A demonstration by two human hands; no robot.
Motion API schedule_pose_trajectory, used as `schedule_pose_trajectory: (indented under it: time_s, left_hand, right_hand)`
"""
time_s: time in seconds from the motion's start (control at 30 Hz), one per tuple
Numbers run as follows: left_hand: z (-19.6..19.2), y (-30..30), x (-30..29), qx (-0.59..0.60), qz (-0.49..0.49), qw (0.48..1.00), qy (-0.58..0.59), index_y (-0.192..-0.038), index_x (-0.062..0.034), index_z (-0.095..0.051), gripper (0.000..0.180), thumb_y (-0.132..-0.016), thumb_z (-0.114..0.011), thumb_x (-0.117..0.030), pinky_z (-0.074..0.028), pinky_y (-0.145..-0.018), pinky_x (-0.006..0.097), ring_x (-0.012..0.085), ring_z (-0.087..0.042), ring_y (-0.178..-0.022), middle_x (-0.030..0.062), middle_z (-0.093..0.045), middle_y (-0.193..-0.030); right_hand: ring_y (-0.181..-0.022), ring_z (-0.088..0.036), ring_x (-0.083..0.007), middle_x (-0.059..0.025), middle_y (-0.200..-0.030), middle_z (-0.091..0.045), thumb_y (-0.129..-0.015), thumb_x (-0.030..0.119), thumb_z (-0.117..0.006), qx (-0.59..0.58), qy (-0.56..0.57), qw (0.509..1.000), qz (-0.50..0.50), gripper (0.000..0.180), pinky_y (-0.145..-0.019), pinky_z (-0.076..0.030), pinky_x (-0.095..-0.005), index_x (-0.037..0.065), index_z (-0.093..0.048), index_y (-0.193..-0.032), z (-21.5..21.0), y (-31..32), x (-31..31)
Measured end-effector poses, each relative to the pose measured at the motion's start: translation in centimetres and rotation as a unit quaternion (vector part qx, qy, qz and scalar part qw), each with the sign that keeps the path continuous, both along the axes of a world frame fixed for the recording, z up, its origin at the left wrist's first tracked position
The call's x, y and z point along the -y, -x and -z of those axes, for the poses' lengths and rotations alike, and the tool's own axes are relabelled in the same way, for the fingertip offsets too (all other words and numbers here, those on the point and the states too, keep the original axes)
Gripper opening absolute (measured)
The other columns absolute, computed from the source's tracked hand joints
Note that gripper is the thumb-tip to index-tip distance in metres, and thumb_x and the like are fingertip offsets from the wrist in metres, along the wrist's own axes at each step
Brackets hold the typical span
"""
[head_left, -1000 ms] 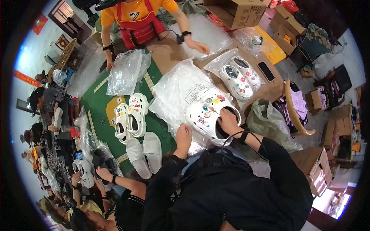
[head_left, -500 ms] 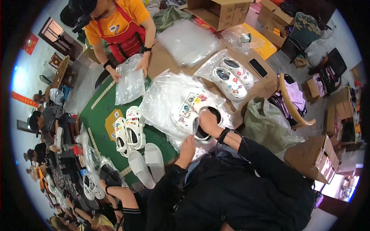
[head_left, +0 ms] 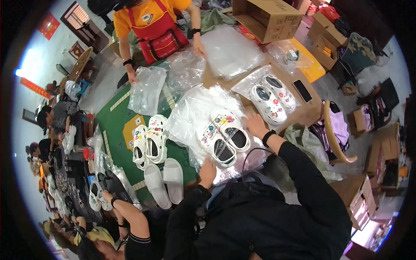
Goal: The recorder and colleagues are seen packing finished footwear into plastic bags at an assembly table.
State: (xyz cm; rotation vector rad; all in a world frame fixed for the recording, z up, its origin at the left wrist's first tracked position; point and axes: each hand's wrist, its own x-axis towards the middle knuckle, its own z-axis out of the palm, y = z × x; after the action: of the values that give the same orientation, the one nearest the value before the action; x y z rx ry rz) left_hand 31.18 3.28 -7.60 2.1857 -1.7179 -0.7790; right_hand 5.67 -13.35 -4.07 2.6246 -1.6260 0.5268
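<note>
A pair of white clogs (head_left: 223, 139) with colourful charms lies in a clear plastic bag (head_left: 203, 102) on the table before me. My left hand (head_left: 208, 172) is closed at the bag's near left edge, beside a clog heel; its fingertips are partly hidden. To the right of the clogs my right hand (head_left: 256, 125) rests on the bag's edge with fingers stretched out. Another bagged pair of white clogs (head_left: 272, 100) lies beyond my right hand. On the left are unbagged charm-covered clogs (head_left: 149, 141) and light grey slides (head_left: 164, 184).
Across the table, a person in a red apron (head_left: 158, 32) handles clear bags (head_left: 147, 91). A stack of clear bags (head_left: 232, 52), an open carton (head_left: 266, 19) and a black phone (head_left: 302, 91) are at the far side. A wooden chair (head_left: 331, 134) stands right.
My right hand has left the clog opening and moved right to the bag's edge. My left hand has shifted slightly down. The person opposite has drawn two clear bags apart.
</note>
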Motion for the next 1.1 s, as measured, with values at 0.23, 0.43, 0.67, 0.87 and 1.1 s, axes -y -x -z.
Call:
schedule_pose_trajectory:
  time_s: [0.23, 0.43, 0.67, 0.87, 1.1]
  left_hand:
    - [-1.0, -1.5, 2.2, -0.332, -0.104, 0.937, -0.040, -0.077, 0.0033, -0.054, 0.022, -0.085, -0.048, -0.017, -0.047, -0.053, 0.035, 0.0251, -0.062, -0.056, 0.0161, -0.060, -0.064]
    - [-13.1, -7.4, 6.3, -0.368, -0.083, 0.921, 0.098, -0.058, 0.0033, -0.053, 0.032, -0.082, -0.046, -0.016, -0.045, -0.052, 0.027, 0.0189, -0.058, -0.049, 0.0125, -0.056, -0.053]
    - [-25.2, -10.8, 10.1, -0.451, -0.111, 0.872, 0.154, -0.054, -0.0006, -0.052, 0.030, -0.079, -0.046, -0.016, -0.045, -0.051, 0.028, 0.0184, -0.053, -0.046, 0.0090, -0.050, -0.045]
    - [-27.9, -11.9, 11.5, -0.474, -0.121, 0.856, 0.170, -0.064, 0.0022, -0.053, 0.024, -0.081, -0.045, -0.012, -0.047, -0.049, 0.027, 0.0186, -0.056, -0.047, 0.0123, -0.055, -0.054]
    - [-24.6, -11.8, 8.8, -0.155, -0.073, 0.961, 0.217, -0.089, 0.0045, -0.058, 0.024, -0.085, -0.045, -0.014, -0.045, -0.065, 0.028, 0.0198, -0.059, -0.071, 0.0122, -0.063, -0.078]
  right_hand:
    - [-0.079, -0.055, -0.0316, -0.0135, -0.074, -0.059, -0.076, 0.019, -0.051, -0.070, -0.044, 0.995, -0.055, 0.014, -0.066, -0.040, -0.0418, 0.008, -0.059, -0.076, 1.5, -1.0, 3.6]
    - [-0.054, -0.058, -0.0268, -0.0153, -0.060, -0.057, -0.084, 0.021, -0.046, 0.303, -0.325, 0.895, -0.028, 0.024, -0.051, -0.045, -0.0380, 0.000, -0.051, -0.073, -10.2, -3.5, 7.1]
    - [-0.044, -0.051, -0.0108, -0.0009, -0.052, -0.047, -0.087, 0.020, -0.048, 0.460, -0.357, 0.807, -0.093, 0.023, -0.041, -0.041, -0.0245, 0.002, -0.049, -0.073, -23.7, -6.1, 10.5]
    - [-0.053, -0.055, -0.0116, -0.0036, -0.062, -0.049, -0.087, 0.017, -0.046, 0.434, -0.358, 0.822, -0.087, 0.022, -0.047, -0.047, -0.0247, 0.001, -0.047, -0.072, -24.6, -7.1, 11.4]
    - [-0.065, -0.051, -0.0071, -0.0009, -0.068, -0.054, -0.089, 0.021, -0.046, 0.374, -0.247, 0.890, -0.085, 0.024, -0.059, -0.043, -0.0219, 0.001, -0.055, -0.080, -22.2, -4.7, 8.1]
